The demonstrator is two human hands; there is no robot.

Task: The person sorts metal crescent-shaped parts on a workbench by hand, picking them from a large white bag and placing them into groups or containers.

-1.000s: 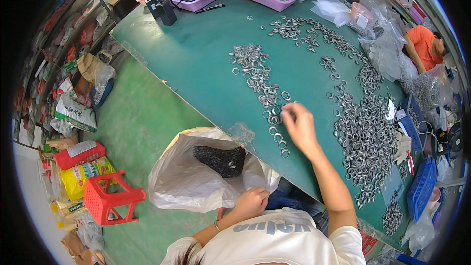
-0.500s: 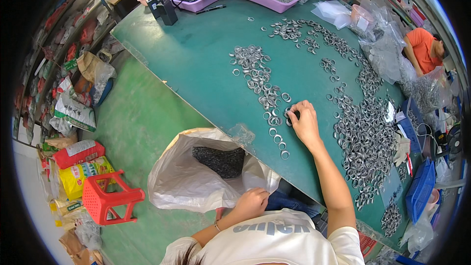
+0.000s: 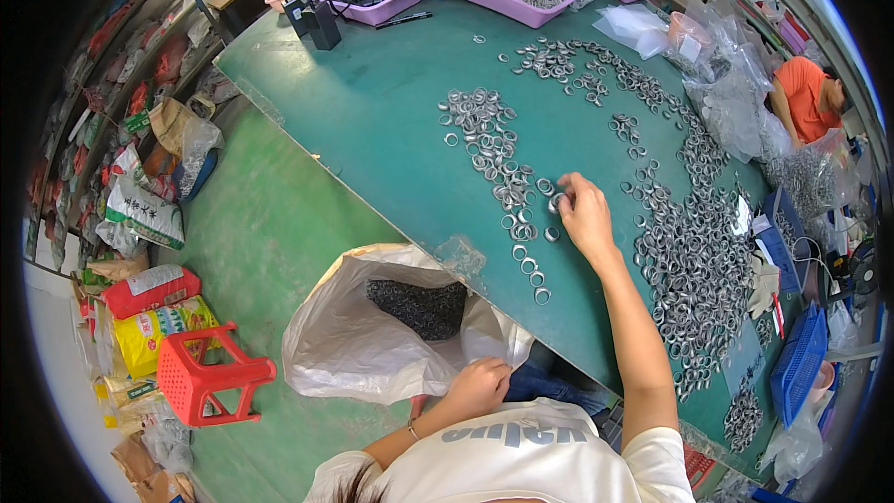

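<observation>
While shirt (image 3: 447, 466) bears grey lettering, silvery rings (image 3: 510, 194) lie loose on green table (image 3: 372, 112); right hand (image 3: 587, 214) at one ring (image 3: 555, 204), can't tell if pinched; left hand (image 3: 481, 384) at sack (image 3: 326, 345), grip unclear.

Right of centre, the person's right hand (image 3: 587, 218) is over the green worktop (image 3: 372, 112), fingertips at a metal ring (image 3: 556, 204) beside a narrow strip of rings (image 3: 498, 163). A larger heap (image 3: 694, 270) spreads down the right side. At lower centre, the left hand (image 3: 481, 386) lies at the edge of a white sack (image 3: 340, 354) — dark contents (image 3: 419, 307) inside.
</observation>
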